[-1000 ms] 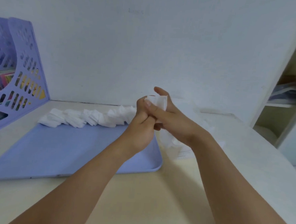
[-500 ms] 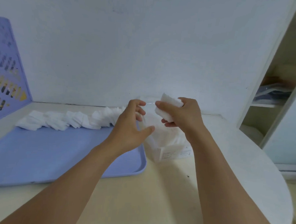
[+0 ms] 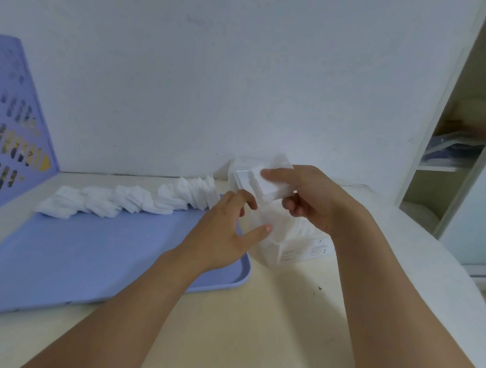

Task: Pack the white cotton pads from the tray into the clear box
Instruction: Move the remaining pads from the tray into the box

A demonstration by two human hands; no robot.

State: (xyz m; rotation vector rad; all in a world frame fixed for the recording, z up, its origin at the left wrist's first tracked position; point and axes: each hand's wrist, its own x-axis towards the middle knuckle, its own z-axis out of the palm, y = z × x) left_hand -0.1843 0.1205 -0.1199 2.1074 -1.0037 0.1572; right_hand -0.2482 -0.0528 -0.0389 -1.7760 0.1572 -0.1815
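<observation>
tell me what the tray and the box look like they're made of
Tray: likely smooth moulded plastic, matte lavender, with a rounded raised rim. Clear box: probably thin see-through plastic, as the white pads show through its walls.

There is one view only, from the person's head, looking forward and down over both forearms, close to the tabletop [image 3: 271, 312]. It faces the white wall [image 3: 242, 71], a shelf [image 3: 445, 166] at its right edge.
</observation>
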